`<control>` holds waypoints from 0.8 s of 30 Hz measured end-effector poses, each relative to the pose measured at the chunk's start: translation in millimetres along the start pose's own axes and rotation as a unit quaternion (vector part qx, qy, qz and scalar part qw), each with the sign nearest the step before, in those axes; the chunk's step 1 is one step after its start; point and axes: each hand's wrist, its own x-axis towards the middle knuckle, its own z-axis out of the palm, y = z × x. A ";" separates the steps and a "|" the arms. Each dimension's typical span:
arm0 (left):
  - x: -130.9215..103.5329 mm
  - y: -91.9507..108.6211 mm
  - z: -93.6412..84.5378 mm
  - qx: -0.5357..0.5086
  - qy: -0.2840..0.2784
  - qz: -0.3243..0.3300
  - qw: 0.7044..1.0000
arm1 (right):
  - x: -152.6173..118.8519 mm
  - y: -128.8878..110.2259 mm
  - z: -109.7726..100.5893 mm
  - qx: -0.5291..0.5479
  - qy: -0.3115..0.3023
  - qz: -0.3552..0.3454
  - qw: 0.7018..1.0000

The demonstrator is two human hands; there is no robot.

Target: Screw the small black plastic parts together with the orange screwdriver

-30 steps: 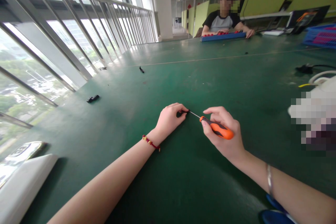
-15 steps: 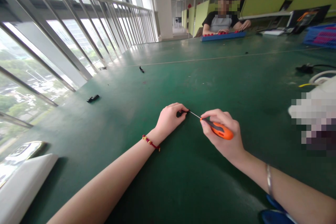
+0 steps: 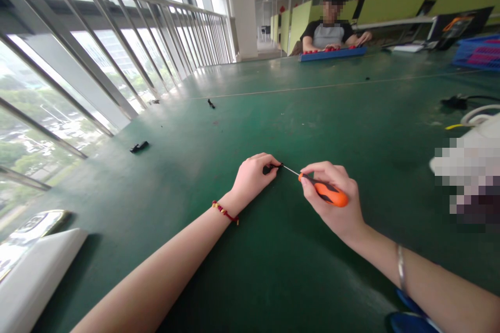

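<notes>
My left hand point(image 3: 255, 173) is closed on a small black part point(image 3: 269, 168), pinching it low over the green table point(image 3: 234, 270). Most of the part is hidden by the fingers, so its kind cannot be told. Held in my right hand point(image 3: 338, 187) is a screwdriver point(image 3: 331, 194) with an orange and dark grey handle. Its thin metal shaft slants up and to the left, and the tip meets the right end of the black part. The fingertips of my right hand sit around the front of the handle.
Small black pieces point(image 3: 139, 146) lie on the left of the table. A white box point(image 3: 50, 265) and a phone point(image 3: 35, 229) are at the near left. Cables point(image 3: 476, 114) lie at right. Across the table a person point(image 3: 331, 31) sits behind a blue tray point(image 3: 332, 54). A metal railing point(image 3: 117, 5) borders the left.
The screwdriver handle has turned a little in my right hand, showing more orange and less grey. My left hand and the black part stay in place.
</notes>
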 end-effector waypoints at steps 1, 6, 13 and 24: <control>0.1 0.1 0.1 0.001 -0.001 -0.001 1.000 | -0.2 0.7 0.3 0.005 0.012 0.002 1.000; 0.3 -0.1 0.3 0.001 -0.004 -0.001 1.000 | 0.0 4.6 2.3 0.051 0.066 0.016 0.996; 0.5 -1.0 0.6 -0.001 0.000 0.002 1.000 | 0.3 -0.2 0.6 0.004 -0.015 0.010 1.000; 0.1 -0.5 0.8 0.000 0.000 0.003 1.000 | 0.3 2.0 1.3 0.016 -0.002 0.012 1.000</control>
